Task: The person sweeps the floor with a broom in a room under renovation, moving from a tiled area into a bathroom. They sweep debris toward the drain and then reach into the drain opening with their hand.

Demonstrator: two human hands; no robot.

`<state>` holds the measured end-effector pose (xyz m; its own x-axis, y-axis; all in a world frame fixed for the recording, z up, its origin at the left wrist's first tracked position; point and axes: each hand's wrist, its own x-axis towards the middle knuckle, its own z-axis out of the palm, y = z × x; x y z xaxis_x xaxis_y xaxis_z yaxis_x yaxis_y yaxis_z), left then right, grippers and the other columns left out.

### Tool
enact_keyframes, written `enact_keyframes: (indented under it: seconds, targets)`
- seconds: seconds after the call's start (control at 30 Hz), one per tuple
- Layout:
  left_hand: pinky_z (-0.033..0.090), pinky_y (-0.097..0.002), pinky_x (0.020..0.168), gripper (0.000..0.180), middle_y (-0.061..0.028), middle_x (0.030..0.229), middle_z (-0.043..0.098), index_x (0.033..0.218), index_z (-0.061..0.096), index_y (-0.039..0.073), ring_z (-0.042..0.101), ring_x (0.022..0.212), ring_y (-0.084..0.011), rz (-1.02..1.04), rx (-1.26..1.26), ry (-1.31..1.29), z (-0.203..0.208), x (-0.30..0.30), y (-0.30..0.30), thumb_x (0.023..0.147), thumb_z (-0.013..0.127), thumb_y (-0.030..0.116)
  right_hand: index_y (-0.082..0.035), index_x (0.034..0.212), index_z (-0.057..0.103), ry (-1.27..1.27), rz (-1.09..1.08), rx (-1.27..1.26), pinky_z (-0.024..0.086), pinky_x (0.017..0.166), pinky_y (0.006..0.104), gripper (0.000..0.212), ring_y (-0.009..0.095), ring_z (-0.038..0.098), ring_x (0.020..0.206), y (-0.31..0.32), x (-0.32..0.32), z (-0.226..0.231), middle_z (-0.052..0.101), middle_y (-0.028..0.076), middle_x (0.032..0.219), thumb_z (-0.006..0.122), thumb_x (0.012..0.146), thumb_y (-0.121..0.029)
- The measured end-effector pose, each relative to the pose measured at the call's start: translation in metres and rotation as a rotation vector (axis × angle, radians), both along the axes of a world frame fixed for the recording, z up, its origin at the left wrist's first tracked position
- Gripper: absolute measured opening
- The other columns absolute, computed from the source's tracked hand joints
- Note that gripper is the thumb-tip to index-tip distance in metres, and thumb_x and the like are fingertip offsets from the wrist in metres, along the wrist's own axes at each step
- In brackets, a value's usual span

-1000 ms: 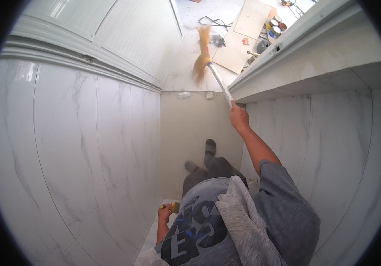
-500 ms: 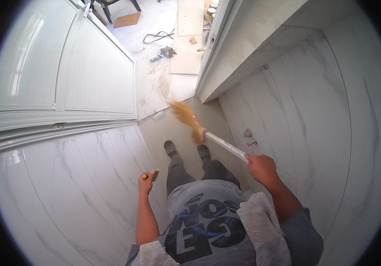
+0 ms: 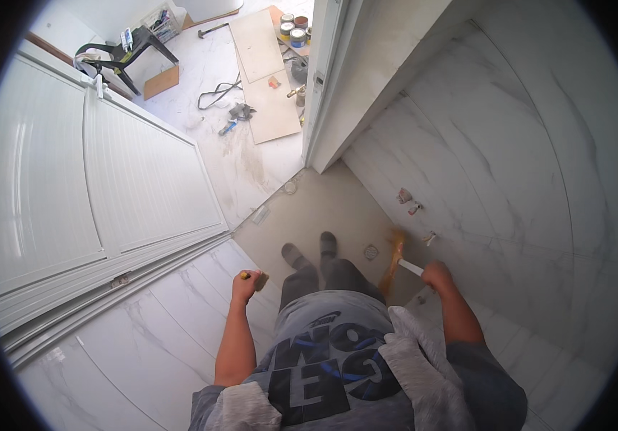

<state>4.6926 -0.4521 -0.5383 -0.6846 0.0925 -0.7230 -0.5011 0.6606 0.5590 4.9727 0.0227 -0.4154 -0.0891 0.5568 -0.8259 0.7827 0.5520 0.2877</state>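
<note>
My right hand (image 3: 435, 274) is wrapped round the white handle of a broom (image 3: 410, 267). The broom's yellow-brown bristles (image 3: 393, 260), smeared by motion, are low beside my right leg, close to the tiled wall; I cannot tell whether they touch the floor. In my left hand (image 3: 242, 289), closed at my left side, is a small brush (image 3: 261, 281) with a yellow and black handle end and short bristles. My two feet, in dark footwear, stand on the beige floor (image 3: 348, 197) between the hands.
A white panelled door (image 3: 147, 154) stands at the left. Marbled tile walls (image 3: 496, 158) rise on the right, with pipe outlets (image 3: 404, 195) and a floor drain (image 3: 371, 251) nearby. Past the doorway lie boards (image 3: 269, 100), a power tool (image 3: 237, 115), paint cans (image 3: 297, 37) and a dark stool (image 3: 126, 57).
My right hand has swung the broom from in front of my feet to my right side. The left hand still grips the brush. My view has shifted, showing more of the room beyond the doorway.
</note>
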Motion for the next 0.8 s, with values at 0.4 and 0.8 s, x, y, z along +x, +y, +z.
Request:
enact_keyframes:
  seconds: [0.4, 0.8]
  targets:
    - [0.05, -0.031, 0.066, 0.031, -0.0069, 0.079, 0.068, 0.086, 0.069, 0.001, 0.061, 0.07, -0.0149, 0.078, -0.129, -0.063, 0.019, 0.044, -0.053, 0.083, 0.075, 0.031, -0.004, 0.1, 0.072, 0.485, 0.043, 0.114, 0.056, 0.082, 0.0417, 0.021, 0.032, 0.07, 0.095, -0.009, -0.208, -0.135, 0.071, 0.016, 0.1, 0.062, 0.083, -0.012]
    - [0.049, -0.031, 0.068, 0.03, -0.0069, 0.083, 0.069, 0.087, 0.071, 0.001, 0.061, 0.073, -0.0154, 0.186, -0.071, -0.206, -0.015, 0.09, -0.053, 0.082, 0.075, 0.03, -0.003, 0.097, 0.072, 0.383, 0.245, 0.089, 0.056, 0.081, 0.0416, 0.019, 0.032, 0.07, 0.093, 0.015, -0.129, -0.001, 0.071, 0.017, 0.1, 0.065, 0.082, -0.013]
